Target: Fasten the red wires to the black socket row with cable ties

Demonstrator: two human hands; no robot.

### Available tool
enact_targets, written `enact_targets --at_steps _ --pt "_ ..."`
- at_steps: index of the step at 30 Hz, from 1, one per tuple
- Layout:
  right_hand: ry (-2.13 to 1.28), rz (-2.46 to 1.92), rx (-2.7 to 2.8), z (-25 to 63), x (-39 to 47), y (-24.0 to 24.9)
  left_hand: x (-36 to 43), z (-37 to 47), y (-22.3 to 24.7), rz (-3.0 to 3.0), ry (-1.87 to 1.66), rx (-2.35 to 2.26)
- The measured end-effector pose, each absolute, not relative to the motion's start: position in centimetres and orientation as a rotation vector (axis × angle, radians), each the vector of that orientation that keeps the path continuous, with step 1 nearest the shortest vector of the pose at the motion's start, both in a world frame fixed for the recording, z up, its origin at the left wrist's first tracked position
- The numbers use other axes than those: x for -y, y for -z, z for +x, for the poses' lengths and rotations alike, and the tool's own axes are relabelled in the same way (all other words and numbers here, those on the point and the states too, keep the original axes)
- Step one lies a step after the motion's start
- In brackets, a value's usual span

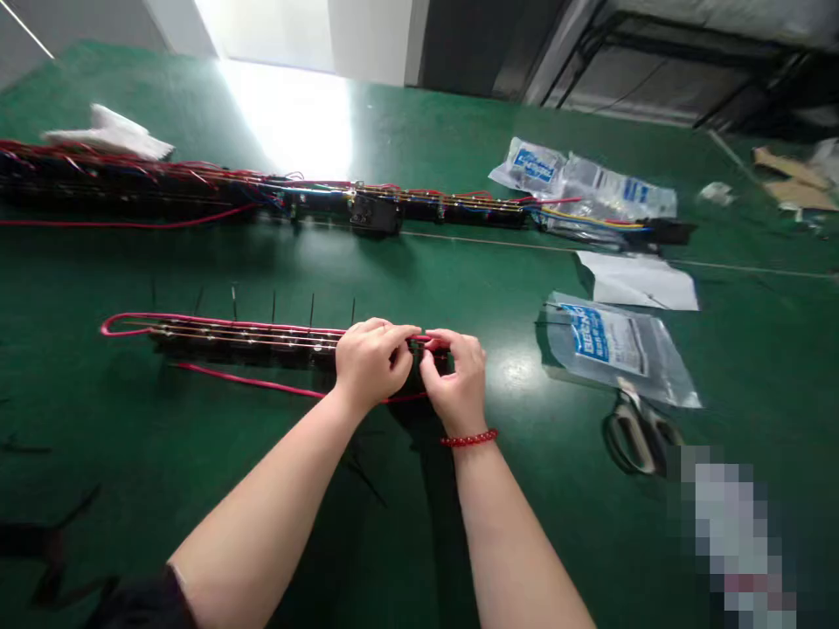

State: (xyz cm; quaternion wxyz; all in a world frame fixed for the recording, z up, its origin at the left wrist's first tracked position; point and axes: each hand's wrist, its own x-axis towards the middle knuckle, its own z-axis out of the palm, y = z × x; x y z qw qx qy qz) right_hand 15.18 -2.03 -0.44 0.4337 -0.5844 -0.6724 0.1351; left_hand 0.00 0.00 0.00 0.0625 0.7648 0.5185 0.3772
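Observation:
A long black strip (262, 349) with thin metal rods along it lies on the green table. A red cable (216, 318) runs along its top edge and loops back past its left end. Several thin black cable ties (312, 310) stick up behind the strip. My left hand (372, 362) is closed over the strip's right part, gripping the red cable against it. At the right end, my right hand (457, 371), with a red bead bracelet, pinches the cable with thumb and fingers. Fine detail between the fingertips is hidden.
Behind lies a longer wired black assembly (446, 208) with red, blue and yellow wires. Clear plastic bags (616, 341) with blue labels, white paper (642, 281) and scissors (634, 432) lie to the right. A white cloth-like piece (111, 131) is at the back left.

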Motion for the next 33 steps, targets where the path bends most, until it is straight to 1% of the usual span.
enact_targets --at_steps 12,27,33 --pt "-0.358 -1.416 1.577 15.40 2.10 0.67 -0.23 0.28 0.04 2.245 -1.131 -1.677" --pt "-0.332 -1.435 1.610 15.39 2.03 0.52 -0.34 0.15 0.29 2.326 -1.205 -1.605" --pt "-0.334 -1.437 1.587 15.34 2.01 0.54 -0.34 0.12 0.49 2.378 -1.136 -1.605"
